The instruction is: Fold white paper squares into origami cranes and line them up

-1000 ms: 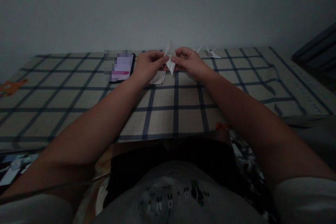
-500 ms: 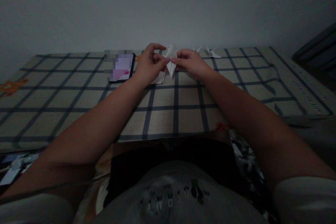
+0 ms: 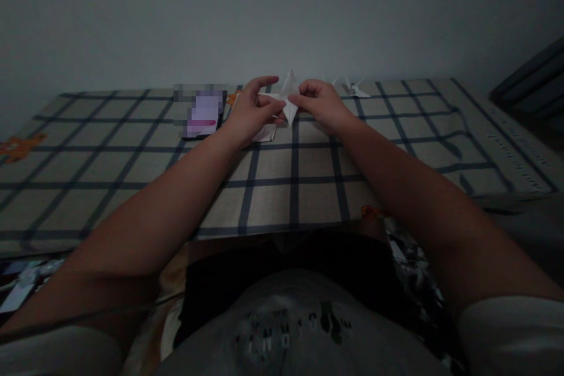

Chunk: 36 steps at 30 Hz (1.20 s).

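Observation:
A small white folded paper figure (image 3: 289, 100) is held up over the checked cloth between both hands. My left hand (image 3: 252, 110) pinches its left flap with thumb and fingers, the index finger lifted. My right hand (image 3: 321, 103) is closed on its right side. A flat white sheet of paper (image 3: 265, 132) lies on the cloth just under my left hand.
A phone (image 3: 203, 114) with a lit screen lies left of my hands. Two small finished paper cranes (image 3: 355, 89) stand at the far edge by the wall. The checked cloth (image 3: 132, 158) covers the surface; loose papers (image 3: 20, 291) lie at lower left.
The paper figure's left flap has been pulled out sideways by my left hand; the figure sits slightly lower and more spread than a second ago.

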Motion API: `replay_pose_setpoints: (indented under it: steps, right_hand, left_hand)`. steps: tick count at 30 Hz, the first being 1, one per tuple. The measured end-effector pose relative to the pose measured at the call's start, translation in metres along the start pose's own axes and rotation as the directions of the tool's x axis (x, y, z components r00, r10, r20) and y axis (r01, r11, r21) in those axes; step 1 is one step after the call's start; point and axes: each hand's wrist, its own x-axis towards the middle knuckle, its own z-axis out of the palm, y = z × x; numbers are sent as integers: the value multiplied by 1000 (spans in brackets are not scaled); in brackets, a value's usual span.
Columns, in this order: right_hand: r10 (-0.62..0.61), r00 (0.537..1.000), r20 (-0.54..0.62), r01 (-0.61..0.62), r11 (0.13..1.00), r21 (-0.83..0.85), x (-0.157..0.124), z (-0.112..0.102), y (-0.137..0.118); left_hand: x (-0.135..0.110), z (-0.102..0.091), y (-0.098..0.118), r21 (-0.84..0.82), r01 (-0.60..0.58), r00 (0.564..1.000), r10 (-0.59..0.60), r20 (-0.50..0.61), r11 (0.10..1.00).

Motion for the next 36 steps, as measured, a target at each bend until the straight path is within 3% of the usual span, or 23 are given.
replay_pose_setpoints:
  steps: [7,16,28,36]
  right_hand:
    - [-29,995,99,24,999,47,4,-1,10]
    - [-93,996,0,93,993,-67,8,-4,14]
    - [-135,990,-33,134,990,-36,9,-2,16]
    - [-125,990,-61,123,992,-24,10,-6,16]
  left_hand:
    - [15,-6,-21,7,-89,995,88,52,996]
    - [4,0,-8,2,-31,999,30,37,1000]
    - [5,-1,-7,17,-35,999,35,11,999]
    - [0,1,-11,-16,-33,990,35,134,999]
